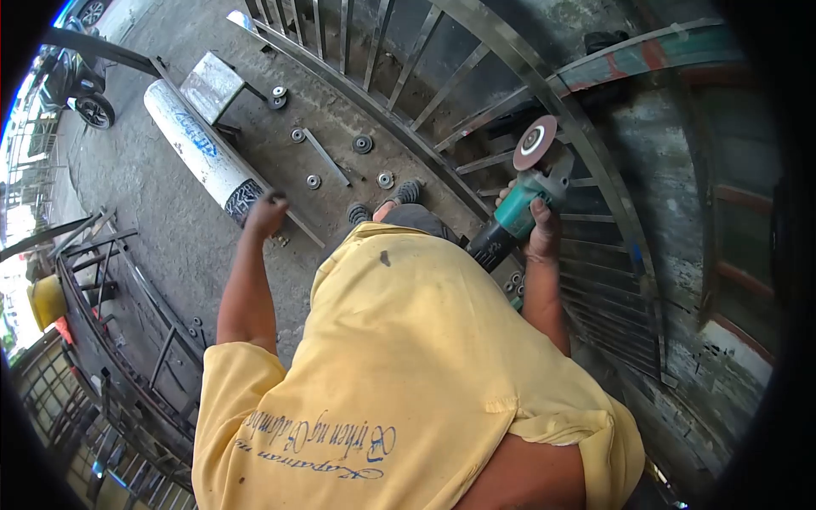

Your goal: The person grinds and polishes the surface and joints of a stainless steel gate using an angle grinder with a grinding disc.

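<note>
My right hand point(541, 228) grips a teal and black angle grinder point(517, 208). Its reddish-brown disc point(535, 143) points up and away from me, in front of the metal bars of a gate point(501, 38). Over at the left, my left hand point(268, 214) is closed at the near end of a white cylinder point(189, 140) with blue writing, beside a long thin metal bar point(299, 225). Whether the fingers hold the bar or something else is hidden.
Several grinding discs point(362, 144) and a flat metal strip point(326, 157) lie on the concrete floor beyond my feet. A small metal stool point(210, 87) stands beside the cylinder. Metal frames point(161, 357) are at the left, a motorcycle point(92, 109) at the upper left.
</note>
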`<move>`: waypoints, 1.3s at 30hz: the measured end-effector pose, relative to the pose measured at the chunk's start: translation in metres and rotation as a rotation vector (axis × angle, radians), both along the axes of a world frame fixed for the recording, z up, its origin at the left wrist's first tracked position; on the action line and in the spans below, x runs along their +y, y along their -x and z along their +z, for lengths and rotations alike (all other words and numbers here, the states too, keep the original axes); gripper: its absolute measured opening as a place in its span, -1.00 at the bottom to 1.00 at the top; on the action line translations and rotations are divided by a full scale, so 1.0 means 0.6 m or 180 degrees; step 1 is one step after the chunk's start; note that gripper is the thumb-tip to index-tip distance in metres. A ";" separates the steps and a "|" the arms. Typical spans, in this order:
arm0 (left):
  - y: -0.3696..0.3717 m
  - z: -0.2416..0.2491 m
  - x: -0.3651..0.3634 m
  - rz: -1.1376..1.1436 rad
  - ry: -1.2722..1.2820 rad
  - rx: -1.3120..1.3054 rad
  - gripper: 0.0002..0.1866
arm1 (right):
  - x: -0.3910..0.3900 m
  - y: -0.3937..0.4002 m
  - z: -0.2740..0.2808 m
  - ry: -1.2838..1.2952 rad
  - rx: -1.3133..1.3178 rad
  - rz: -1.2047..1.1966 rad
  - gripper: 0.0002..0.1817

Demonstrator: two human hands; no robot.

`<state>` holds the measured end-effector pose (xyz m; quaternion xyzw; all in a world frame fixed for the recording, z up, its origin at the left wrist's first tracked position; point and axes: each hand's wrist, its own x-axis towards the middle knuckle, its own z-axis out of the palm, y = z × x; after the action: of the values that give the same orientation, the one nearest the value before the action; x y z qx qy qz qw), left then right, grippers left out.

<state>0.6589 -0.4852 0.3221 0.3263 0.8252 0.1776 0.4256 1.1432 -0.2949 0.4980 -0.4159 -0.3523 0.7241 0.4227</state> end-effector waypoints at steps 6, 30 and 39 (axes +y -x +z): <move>-0.023 -0.062 -0.167 0.0429 0.1435 -0.1101 -0.71 | 0.054 0.045 -0.029 0.0175 0.0077 -0.0011 -0.26; -0.028 0.201 0.743 -0.3067 -0.3747 0.2357 -0.60 | -0.129 0.076 -0.125 -0.0099 0.0312 -0.2743 -0.21; -0.308 0.169 0.852 -0.3051 -0.4667 0.2784 -0.54 | -0.187 -0.044 -0.321 -0.0155 0.0354 -0.3692 -0.20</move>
<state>0.8438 0.0261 0.4238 0.8476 0.3752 0.3180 -0.1991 1.1694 -0.4069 0.3054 -0.4923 -0.0608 0.3867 0.7774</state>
